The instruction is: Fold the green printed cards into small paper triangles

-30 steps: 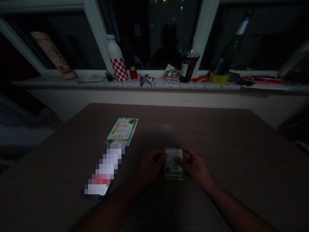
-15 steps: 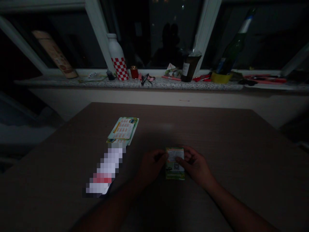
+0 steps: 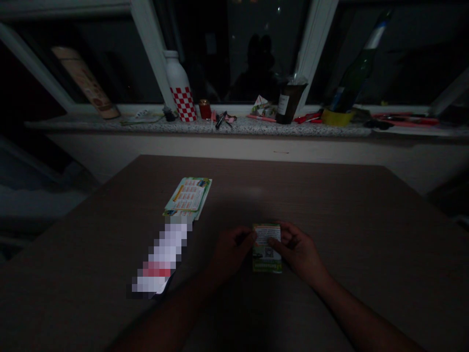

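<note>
Between my two hands is a small green and white printed card (image 3: 267, 264) with text and a square code, its printed face toward me. My left hand (image 3: 234, 249) pinches the card's left edge between thumb and fingers. With its thumb on the card's face and its fingers behind, my right hand (image 3: 298, 252) grips the right edge. To the left lies a small stack of printed cards (image 3: 188, 195) with rows of red print. Just below the stack is a pixelated, bright phone-like thing (image 3: 161, 259). The light is dim.
Past the brown table (image 3: 311, 190) runs a granite windowsill (image 3: 242, 128). On it stand a white bottle with red checks (image 3: 182, 93), a red jar (image 3: 204, 109), a dark cup (image 3: 289, 102), a green bottle (image 3: 357, 73) by yellow tape (image 3: 337, 117), and a tan cylinder (image 3: 86, 83).
The whole view has shifted very slightly. Both hands keep the same grip on the card, and the stack lies as before.
</note>
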A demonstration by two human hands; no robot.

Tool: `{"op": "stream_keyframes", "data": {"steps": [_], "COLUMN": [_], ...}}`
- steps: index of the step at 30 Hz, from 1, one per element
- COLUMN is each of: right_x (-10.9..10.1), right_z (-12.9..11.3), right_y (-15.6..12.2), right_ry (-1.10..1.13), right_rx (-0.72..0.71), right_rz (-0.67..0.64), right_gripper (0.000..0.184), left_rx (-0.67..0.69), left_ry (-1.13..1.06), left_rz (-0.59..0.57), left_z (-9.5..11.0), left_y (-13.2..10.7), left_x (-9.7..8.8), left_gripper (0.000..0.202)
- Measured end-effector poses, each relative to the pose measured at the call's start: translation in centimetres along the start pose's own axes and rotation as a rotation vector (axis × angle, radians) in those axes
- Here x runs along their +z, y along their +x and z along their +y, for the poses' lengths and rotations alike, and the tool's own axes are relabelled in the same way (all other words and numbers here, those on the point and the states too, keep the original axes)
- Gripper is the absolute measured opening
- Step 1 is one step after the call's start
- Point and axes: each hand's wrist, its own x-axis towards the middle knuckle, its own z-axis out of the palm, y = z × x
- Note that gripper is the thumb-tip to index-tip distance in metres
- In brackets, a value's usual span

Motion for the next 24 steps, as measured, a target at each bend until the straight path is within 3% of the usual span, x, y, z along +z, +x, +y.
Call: {"op": "stream_keyframes", "data": {"steps": [24], "right_x": [-0.4], "right_z": [0.57], "right_y": [0.1], "right_ry": [-0.009], "right_rx": [-0.014], "right_rz": [-0.016], "right_gripper": [0.041], "left_rx": [-0.005], "left_ry": [0.007], "left_rz": [-0.001], "left_z": [-0.1], "left_y": [0.05], "left_x": [0.05], "left_gripper": [0.028]}}
